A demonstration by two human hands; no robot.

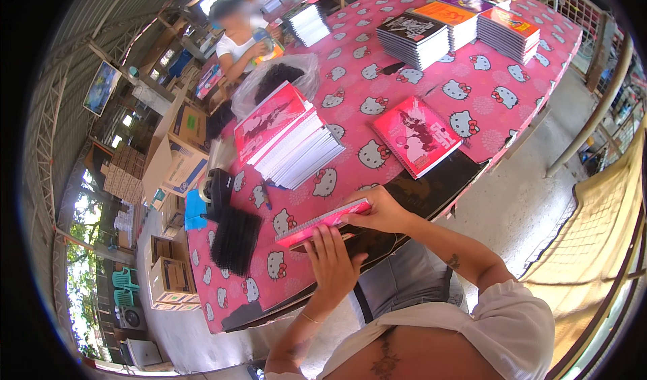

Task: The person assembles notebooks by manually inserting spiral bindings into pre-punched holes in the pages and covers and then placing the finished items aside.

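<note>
A pink spiral notebook (322, 224) is tilted up nearly edge-on over the table's near edge. My right hand (381, 211) grips its right end. The fingers of my left hand (331, 262) press on its near side, and the left thumb sticks out to the right. Just beyond my right hand, another pink spiral notebook (416, 136) lies flat with its cover up. A tall stack of pink notebooks (296, 141) stands farther off to the left, its page edges showing. Left of my hands lies a bundle of black binding coils (236, 240).
Stacks of notebooks with black (412, 38) and orange (510, 33) covers stand at the far right. A tape dispenser (217, 190), a blue sheet (195, 209) and a pen (267, 197) lie left. Cardboard boxes (183, 152) stand beyond the table's left edge. Another person (237, 50) sits across.
</note>
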